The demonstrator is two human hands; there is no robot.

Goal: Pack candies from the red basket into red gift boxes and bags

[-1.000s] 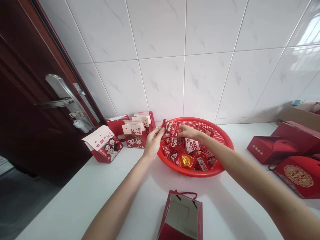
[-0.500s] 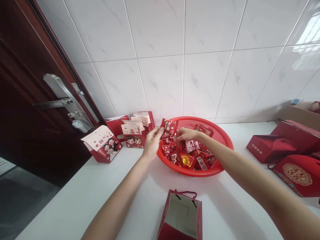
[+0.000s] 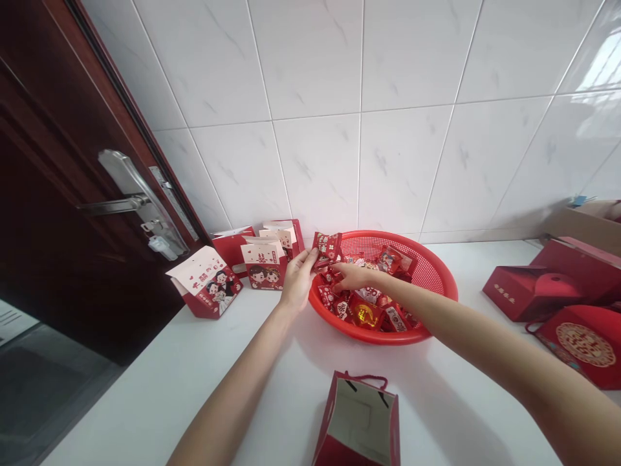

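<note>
My left hand pinches a red printed candy packet between thumb and fingers, above the left rim of a red plastic basket. Inside the basket lie several wrapped candies, among them a red packet with gold print and a red-and-white wrapper. Just right of the held packet, my right hand is over the candies with its fingers bent together and pointing left. What its fingertips grip, if anything, is hidden. Nearer to me, a dark red gift box with a cord handle stands with its top open.
Several red-and-white printed boxes stand by the wall at left, with another box nearer the dark door. Red gift boxes and a cardboard carton are at right on the white tabletop.
My right hand has shifted slightly left and down, closer to the packet in my left hand. More candies show behind it. The whole view has moved a little.
</note>
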